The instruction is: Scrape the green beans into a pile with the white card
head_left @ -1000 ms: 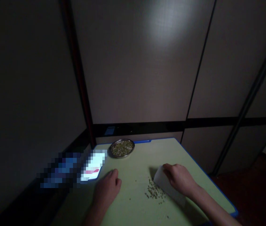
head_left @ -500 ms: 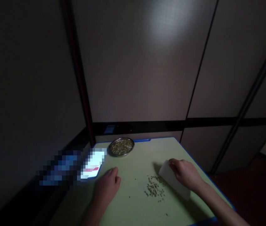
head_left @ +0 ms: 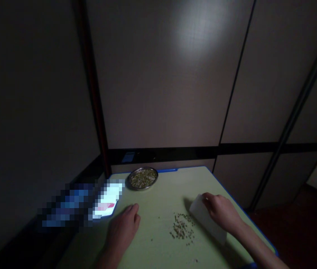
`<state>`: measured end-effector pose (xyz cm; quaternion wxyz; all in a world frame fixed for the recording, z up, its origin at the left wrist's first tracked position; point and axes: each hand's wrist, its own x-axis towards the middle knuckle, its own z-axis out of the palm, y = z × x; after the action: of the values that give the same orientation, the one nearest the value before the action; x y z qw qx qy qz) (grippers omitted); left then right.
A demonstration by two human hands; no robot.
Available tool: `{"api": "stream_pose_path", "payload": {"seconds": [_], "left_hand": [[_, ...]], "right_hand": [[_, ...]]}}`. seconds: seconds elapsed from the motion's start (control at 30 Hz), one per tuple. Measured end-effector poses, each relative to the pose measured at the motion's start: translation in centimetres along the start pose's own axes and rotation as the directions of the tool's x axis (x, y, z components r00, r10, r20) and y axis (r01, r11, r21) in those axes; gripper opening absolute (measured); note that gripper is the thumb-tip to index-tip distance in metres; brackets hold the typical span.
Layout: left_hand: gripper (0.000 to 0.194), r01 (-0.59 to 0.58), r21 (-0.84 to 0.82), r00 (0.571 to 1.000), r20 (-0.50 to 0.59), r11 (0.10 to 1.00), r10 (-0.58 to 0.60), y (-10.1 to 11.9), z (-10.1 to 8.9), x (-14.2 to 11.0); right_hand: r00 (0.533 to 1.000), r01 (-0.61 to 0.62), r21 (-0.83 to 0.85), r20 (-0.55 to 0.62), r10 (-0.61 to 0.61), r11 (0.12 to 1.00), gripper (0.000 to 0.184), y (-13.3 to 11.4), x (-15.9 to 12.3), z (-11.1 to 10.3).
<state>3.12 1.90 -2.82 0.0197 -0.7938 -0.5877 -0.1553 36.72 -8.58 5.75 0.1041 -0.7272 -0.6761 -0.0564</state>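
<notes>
A small heap of greenish seeds (head_left: 182,226) lies on the pale green table (head_left: 158,201). My right hand (head_left: 222,211) is closed on a white card (head_left: 206,219), held on edge just right of the heap. My left hand (head_left: 123,229) rests palm down on the table left of the seeds, fingers loosely curled, holding nothing. A round metal plate (head_left: 142,178) with more seeds sits at the table's far edge.
A lit phone screen (head_left: 107,201), partly pixelated, lies at the table's left edge. The table has a blue rim (head_left: 231,194) and stands in a corner of dark panelled walls. The room is dim.
My right hand drew the white card back to the right, away from the seed heap. The left hand barely shifted. The view moved slightly.
</notes>
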Motion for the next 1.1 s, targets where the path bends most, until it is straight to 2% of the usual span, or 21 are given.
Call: {"api": "stream_pose_path", "payload": {"seconds": [0.27, 0.6, 1.1], "left_hand": [[0.01, -0.016, -0.02, 1.0, -0.019, 1.0, 0.015, -0.4, 0.4, 0.1], [0.009, 0.027, 0.001, 0.999, -0.034, 1.0, -0.027, -0.4, 0.7, 0.2], [0.012, 0.028, 0.001, 0.999, -0.025, 1.0, -0.028, -0.8, 1.1, 0.3]], "right_hand": [[1.0, -0.009, 0.021, 0.011, 0.009, 1.0, 0.034, 0.2, 0.0, -0.3], [0.998, 0.002, 0.031, 0.055, -0.004, 1.0, 0.034, -0.3, -0.3, 0.0], [0.999, -0.029, 0.021, 0.025, 0.029, 0.999, 0.032, 0.3, 0.1, -0.2]]}}
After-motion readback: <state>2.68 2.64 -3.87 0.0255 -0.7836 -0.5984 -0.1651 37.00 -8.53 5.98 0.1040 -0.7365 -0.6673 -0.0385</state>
